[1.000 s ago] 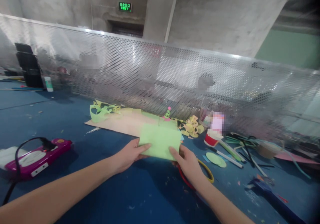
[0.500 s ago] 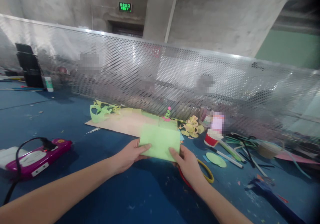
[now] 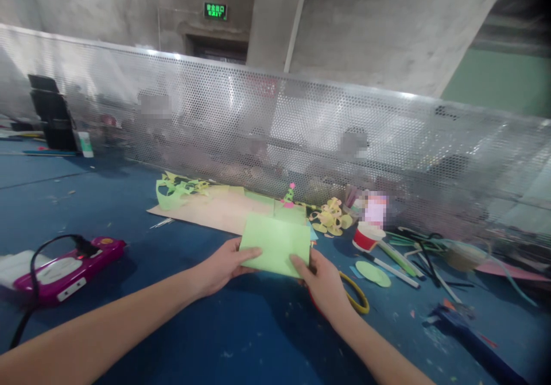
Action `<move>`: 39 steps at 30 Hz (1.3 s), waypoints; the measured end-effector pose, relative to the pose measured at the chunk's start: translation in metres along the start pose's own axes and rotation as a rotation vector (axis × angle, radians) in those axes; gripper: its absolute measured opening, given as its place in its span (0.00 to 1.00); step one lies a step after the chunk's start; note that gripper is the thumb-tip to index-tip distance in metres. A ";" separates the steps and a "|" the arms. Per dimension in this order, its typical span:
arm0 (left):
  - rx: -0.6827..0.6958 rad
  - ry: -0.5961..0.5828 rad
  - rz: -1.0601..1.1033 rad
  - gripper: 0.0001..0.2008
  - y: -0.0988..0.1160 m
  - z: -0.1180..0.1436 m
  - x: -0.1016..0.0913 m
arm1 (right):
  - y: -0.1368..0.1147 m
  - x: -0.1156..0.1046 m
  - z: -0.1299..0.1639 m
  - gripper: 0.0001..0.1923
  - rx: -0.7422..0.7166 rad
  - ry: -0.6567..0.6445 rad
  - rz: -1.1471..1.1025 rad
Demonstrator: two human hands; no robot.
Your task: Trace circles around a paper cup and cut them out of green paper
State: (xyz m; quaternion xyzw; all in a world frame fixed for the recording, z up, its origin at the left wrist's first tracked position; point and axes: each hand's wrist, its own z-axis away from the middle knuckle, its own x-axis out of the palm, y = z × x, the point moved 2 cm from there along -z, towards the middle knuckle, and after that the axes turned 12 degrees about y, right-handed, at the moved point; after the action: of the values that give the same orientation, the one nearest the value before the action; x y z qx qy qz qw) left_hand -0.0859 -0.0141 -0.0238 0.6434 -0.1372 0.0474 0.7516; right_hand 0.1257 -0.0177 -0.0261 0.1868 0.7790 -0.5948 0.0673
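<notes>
A light green sheet of paper (image 3: 275, 241), seemingly folded, is held up between my two hands above the blue table. My left hand (image 3: 228, 264) pinches its left edge, thumb on top and fingers beneath. On the lower right corner, my right hand (image 3: 322, 282) grips it the same way. A yellow-and-red scissors handle (image 3: 356, 296) shows partly behind my right hand and wrist. Beyond the paper lie a pale pink sheet (image 3: 202, 210) and more green paper (image 3: 288, 215). A small green cone (image 3: 289, 195) with a pink star stands behind them.
Green paper offcuts (image 3: 176, 193) and yellow cut-outs (image 3: 330, 218) lie along the perforated metal screen (image 3: 215, 115). To the right are a red-and-white paper cup (image 3: 367, 237), green paper ovals (image 3: 372, 273) and a dark blue tool (image 3: 473, 339). A magenta power strip (image 3: 73, 270) with a cable sits left.
Both hands keep hold of the green paper in almost the same spot. The whole view has shifted very slightly.
</notes>
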 end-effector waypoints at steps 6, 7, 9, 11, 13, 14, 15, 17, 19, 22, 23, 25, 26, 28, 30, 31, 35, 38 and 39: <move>0.009 -0.008 -0.025 0.27 0.000 0.000 0.000 | 0.002 0.000 -0.001 0.20 -0.008 0.001 0.005; 0.011 -0.017 -0.025 0.28 0.000 -0.001 0.000 | 0.003 0.000 -0.001 0.20 -0.012 0.004 0.010; 0.018 -0.039 -0.014 0.29 -0.001 -0.001 0.000 | 0.005 0.000 -0.002 0.20 -0.020 0.012 0.024; 0.025 -0.057 0.001 0.30 -0.001 -0.001 0.000 | 0.005 -0.001 -0.002 0.20 -0.023 0.014 0.034; 0.027 -0.060 0.006 0.31 -0.001 -0.002 0.000 | 0.005 -0.001 -0.001 0.20 -0.026 0.007 0.036; 0.027 -0.057 0.005 0.31 -0.001 -0.002 0.000 | 0.004 -0.001 -0.001 0.20 -0.028 0.006 0.039; 0.026 -0.053 0.003 0.30 -0.001 -0.001 0.001 | 0.003 -0.001 -0.001 0.20 -0.030 0.007 0.044; 0.024 -0.046 0.003 0.29 -0.001 -0.001 0.001 | 0.001 -0.001 0.000 0.21 -0.035 0.012 0.059; 0.022 -0.044 0.007 0.29 0.000 0.000 0.002 | 0.001 -0.001 0.000 0.21 -0.037 0.018 0.069; 0.024 -0.040 0.011 0.29 0.000 0.000 0.002 | 0.003 -0.001 -0.001 0.20 -0.042 0.020 0.064; 0.026 -0.037 0.012 0.29 0.000 0.000 0.002 | 0.003 -0.002 -0.001 0.20 -0.046 0.020 0.066; 0.031 -0.027 0.005 0.28 0.000 0.000 0.002 | 0.004 -0.002 -0.001 0.20 -0.054 0.019 0.081; 0.033 -0.020 -0.003 0.28 -0.001 0.000 0.002 | 0.004 -0.002 -0.001 0.20 -0.056 0.018 0.088; 0.035 -0.008 -0.013 0.28 -0.001 0.000 0.001 | 0.003 -0.002 -0.001 0.20 -0.062 0.020 0.093; 0.041 -0.014 -0.009 0.28 -0.001 0.000 0.002 | 0.002 -0.002 0.000 0.20 -0.069 0.023 0.094; 0.043 -0.020 -0.004 0.28 -0.001 0.000 0.002 | 0.002 -0.002 0.000 0.20 -0.075 0.026 0.098; 0.044 -0.023 -0.003 0.28 0.000 0.000 0.002 | 0.004 -0.002 0.000 0.20 -0.085 0.040 0.103; 0.041 -0.008 -0.017 0.26 0.000 0.000 0.001 | 0.003 -0.002 0.000 0.20 -0.088 0.044 0.072; 0.042 -0.007 -0.019 0.26 0.000 0.000 0.001 | 0.002 -0.002 0.001 0.20 -0.090 0.046 0.066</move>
State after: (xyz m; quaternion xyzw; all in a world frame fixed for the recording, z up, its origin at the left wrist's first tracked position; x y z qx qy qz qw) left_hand -0.0848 -0.0139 -0.0231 0.6604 -0.1327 0.0408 0.7379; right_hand 0.1281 -0.0184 -0.0273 0.2227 0.7998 -0.5520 0.0774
